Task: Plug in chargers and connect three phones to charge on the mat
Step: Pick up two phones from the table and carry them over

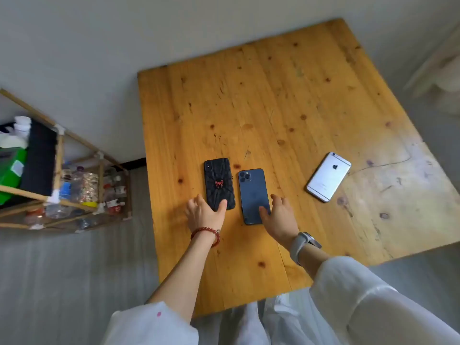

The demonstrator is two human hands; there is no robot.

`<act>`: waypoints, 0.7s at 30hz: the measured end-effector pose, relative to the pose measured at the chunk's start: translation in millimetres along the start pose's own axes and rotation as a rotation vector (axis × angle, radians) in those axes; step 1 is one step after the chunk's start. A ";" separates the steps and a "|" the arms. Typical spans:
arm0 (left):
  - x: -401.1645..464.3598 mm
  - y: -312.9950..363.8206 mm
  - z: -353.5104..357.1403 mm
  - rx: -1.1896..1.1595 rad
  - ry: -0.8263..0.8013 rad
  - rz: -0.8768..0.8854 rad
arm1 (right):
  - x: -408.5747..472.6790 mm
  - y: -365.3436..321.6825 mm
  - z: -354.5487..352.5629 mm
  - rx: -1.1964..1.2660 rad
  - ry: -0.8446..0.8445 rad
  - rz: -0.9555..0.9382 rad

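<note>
A: Where are the 3 phones?

B: All lie flat and face down on the wooden table (286, 95). The black phone (219, 184), with a red spider on its back, has its near end under the left hand's (202, 214) thumb.

A: And the blue one?

B: The blue phone (252, 195) lies just beside it, parallel, its near end under the right hand's (280, 217) thumb. The silver phone (328, 176) lies tilted, well apart to the right of that hand.
</note>
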State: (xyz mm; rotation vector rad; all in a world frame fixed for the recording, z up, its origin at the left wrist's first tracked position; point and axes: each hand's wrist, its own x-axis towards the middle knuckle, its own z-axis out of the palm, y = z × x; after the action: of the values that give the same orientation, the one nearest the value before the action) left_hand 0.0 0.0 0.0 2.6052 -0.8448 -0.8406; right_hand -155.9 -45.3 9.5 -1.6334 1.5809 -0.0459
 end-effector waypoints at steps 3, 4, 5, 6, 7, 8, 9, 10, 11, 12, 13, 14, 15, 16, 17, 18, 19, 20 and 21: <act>27.6 6.9 9.2 0.092 0.007 -0.017 | 20.9 -11.2 12.6 -0.145 0.038 0.087; 31.0 8.1 11.8 0.131 0.014 -0.011 | 21.1 -16.0 15.0 -0.211 0.038 0.106; 35.3 8.4 15.4 0.188 0.021 -0.006 | 24.6 -19.2 19.7 -0.274 0.039 0.126; 37.6 7.9 18.3 0.229 0.035 0.014 | 27.2 -21.7 24.7 -0.310 0.042 0.137; 39.7 6.6 20.3 0.252 0.047 0.040 | 29.4 -23.7 28.8 -0.319 0.049 0.146; 42.0 6.1 21.6 0.255 0.056 0.066 | 32.1 -26.1 31.3 -0.310 0.063 0.159; 43.5 6.2 22.6 0.255 0.053 0.085 | 33.8 -28.2 32.4 -0.291 0.067 0.173; 45.1 6.8 23.1 0.247 0.041 0.095 | 35.7 -30.2 33.1 -0.263 0.067 0.193; 46.0 8.7 22.5 0.233 0.024 0.093 | 36.7 -31.5 33.1 -0.235 0.066 0.218; 46.9 11.5 21.9 0.216 0.010 0.089 | 37.4 -32.7 32.7 -0.210 0.068 0.236; 48.1 14.9 20.9 0.198 -0.008 0.082 | 37.6 -33.7 31.8 -0.187 0.063 0.249; 49.5 18.9 20.0 0.182 -0.022 0.077 | 38.0 -34.3 30.8 -0.168 0.059 0.258; 51.5 23.2 18.6 0.169 -0.037 0.076 | 38.2 -34.4 29.7 -0.144 0.059 0.270; 54.1 27.5 17.1 0.157 -0.054 0.075 | 38.2 -33.8 28.6 -0.117 0.061 0.285; 56.2 30.5 15.7 0.148 -0.074 0.074 | 37.9 -33.1 27.9 -0.088 0.069 0.297; 58.1 32.4 14.2 0.139 -0.090 0.080 | 37.2 -32.2 27.7 -0.067 0.077 0.304; 60.3 33.4 12.6 0.122 -0.103 0.093 | 36.4 -31.3 27.8 -0.059 0.086 0.310; 62.3 33.9 11.1 0.089 -0.119 0.114 | 35.3 -30.6 28.1 -0.059 0.098 0.312; 64.1 33.9 9.2 0.029 -0.143 0.132 | 34.7 -30.4 28.6 -0.063 0.107 0.309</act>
State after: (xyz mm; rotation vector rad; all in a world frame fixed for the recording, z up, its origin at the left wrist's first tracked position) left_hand 21.7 -66.4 -21.6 2.5047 -1.0615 -0.9924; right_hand -108.4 -63.9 -9.1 -1.4359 1.9181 0.0814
